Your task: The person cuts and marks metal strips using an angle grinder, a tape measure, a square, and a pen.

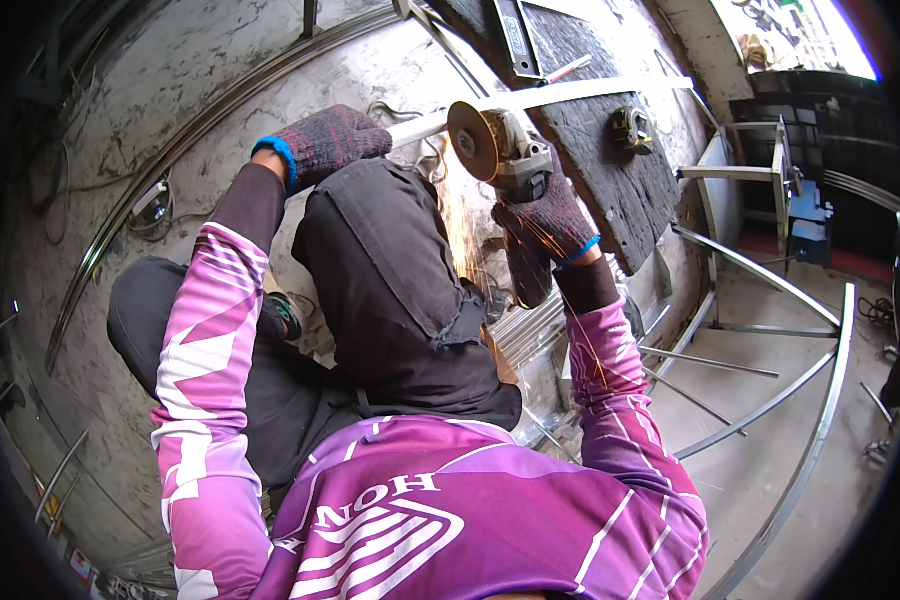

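Here the right hand (pixel 548 222) fingers grip the angle grinder (pixel 500 148) against the steel strip's (pixel 570 95) edge, left hand (pixel 328 142) fingers closed on it

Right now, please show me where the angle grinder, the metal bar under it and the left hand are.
angle grinder (pixel 497 148), head view, on its body beside the disc.
metal bar (pixel 590 92), head view, on its flat top face.
left hand (pixel 328 142), head view, on the glove's back.

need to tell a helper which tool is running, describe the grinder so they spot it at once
Start at the dark rough board lying on the concrete floor. At its near edge the gloved right hand grips the angle grinder against a pale metal bar. Its round tan disc and the sparks below it set it apart.
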Demonstrator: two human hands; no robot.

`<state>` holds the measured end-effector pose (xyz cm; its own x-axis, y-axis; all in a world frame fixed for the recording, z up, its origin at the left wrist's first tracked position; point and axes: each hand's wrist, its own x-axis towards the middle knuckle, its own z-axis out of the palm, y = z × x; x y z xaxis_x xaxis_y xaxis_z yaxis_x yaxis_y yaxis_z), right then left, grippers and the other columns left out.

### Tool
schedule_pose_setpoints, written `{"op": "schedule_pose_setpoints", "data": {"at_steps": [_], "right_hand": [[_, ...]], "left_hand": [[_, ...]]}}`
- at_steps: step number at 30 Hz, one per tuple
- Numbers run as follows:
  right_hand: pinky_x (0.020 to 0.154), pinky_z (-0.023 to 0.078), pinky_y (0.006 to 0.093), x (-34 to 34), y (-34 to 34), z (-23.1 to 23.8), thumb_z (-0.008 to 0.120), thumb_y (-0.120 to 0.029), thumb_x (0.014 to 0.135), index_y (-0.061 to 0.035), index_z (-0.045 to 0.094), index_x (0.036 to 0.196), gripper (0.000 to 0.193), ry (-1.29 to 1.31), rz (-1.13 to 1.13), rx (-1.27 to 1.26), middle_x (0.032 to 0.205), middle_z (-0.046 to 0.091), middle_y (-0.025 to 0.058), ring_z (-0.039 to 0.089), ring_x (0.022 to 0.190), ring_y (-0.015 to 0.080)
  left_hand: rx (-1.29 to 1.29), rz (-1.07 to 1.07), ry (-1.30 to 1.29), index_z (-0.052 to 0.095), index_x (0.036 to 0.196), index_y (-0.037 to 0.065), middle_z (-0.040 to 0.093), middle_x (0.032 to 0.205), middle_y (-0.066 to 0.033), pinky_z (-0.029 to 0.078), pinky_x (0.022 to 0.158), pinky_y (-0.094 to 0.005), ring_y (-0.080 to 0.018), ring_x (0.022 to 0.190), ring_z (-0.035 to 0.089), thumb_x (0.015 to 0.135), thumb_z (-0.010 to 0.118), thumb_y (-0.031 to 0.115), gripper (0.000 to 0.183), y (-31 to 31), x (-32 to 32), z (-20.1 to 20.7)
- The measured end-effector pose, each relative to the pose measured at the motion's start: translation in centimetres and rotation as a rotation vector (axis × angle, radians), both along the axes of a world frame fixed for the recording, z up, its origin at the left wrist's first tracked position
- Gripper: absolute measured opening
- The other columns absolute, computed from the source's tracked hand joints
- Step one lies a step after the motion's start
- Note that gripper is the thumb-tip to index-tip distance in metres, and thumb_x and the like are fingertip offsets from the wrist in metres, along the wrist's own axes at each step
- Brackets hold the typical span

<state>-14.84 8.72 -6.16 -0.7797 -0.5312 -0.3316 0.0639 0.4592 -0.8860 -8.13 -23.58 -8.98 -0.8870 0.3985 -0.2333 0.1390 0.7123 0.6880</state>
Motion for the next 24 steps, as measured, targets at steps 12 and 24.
{"op": "schedule_pose_setpoints", "data": {"at_steps": [12, 24], "right_hand": [[0.096, 0.053, 0.0349, 0.0, 0.1, -0.1, 0.088, 0.0, 0.062, -0.0031, 0.033, 0.146, 0.101, 0.1, -0.002, 0.072, 0.124, 0.06, 0.0112, 0.061, 0.11, 0.0202], [0.089, 0.055, 0.0347, -0.2, -0.3, -0.7, 0.084, -0.007, 0.063, -0.0068, 0.042, 0.144, 0.092, 0.178, -0.019, 0.046, 0.117, 0.066, 0.0094, 0.064, 0.103, 0.0184]], "left_hand": [[-0.001, 0.022, -0.032, 0.067, 0.106, 0.009, 0.068, 0.099, -0.0207, 0.056, 0.081, -0.0461, -0.0391, 0.094, 0.07, 0.092, 0.057, 0.019, 0.02, 0.2, -0.2, 0.0], [0.016, 0.085, -0.12, 0.068, 0.108, 0.01, 0.069, 0.099, -0.0198, 0.055, 0.081, -0.0455, -0.0378, 0.093, 0.07, 0.093, 0.057, 0.021, 0.021, 0.3, -0.1, 0.4]]}}
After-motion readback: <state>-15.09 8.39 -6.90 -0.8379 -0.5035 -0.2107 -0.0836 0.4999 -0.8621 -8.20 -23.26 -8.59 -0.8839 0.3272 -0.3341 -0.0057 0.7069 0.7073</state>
